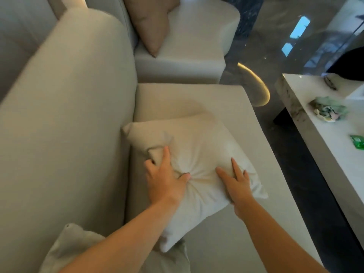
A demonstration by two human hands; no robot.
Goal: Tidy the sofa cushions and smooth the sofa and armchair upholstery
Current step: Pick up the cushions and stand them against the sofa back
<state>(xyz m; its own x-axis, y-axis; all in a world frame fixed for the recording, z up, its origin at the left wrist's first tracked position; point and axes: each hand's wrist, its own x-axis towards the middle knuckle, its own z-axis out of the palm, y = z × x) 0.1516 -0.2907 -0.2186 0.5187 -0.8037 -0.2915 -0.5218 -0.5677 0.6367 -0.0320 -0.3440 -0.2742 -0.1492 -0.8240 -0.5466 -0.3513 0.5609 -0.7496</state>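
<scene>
Both hands on one cream cushion [199, 154] lying flat on the sofa seat [197, 99], its near-left edge against the sofa backrest [69, 115]. Left hand [165, 178] has fingers curled, bunching a fold of the cover; right hand [236, 182] lies spread, palm down, gripping nothing. Cushion count: 3 visible. The cream one; a second pale cushion [78, 245] at bottom edge, partly under the left arm; one tan cushion [149, 24] propped on the far seat [197, 36]. No containers visible. White table [334, 154] at right holds a crumpled cloth [328, 111] and a green item [357, 141], too small to identify.
</scene>
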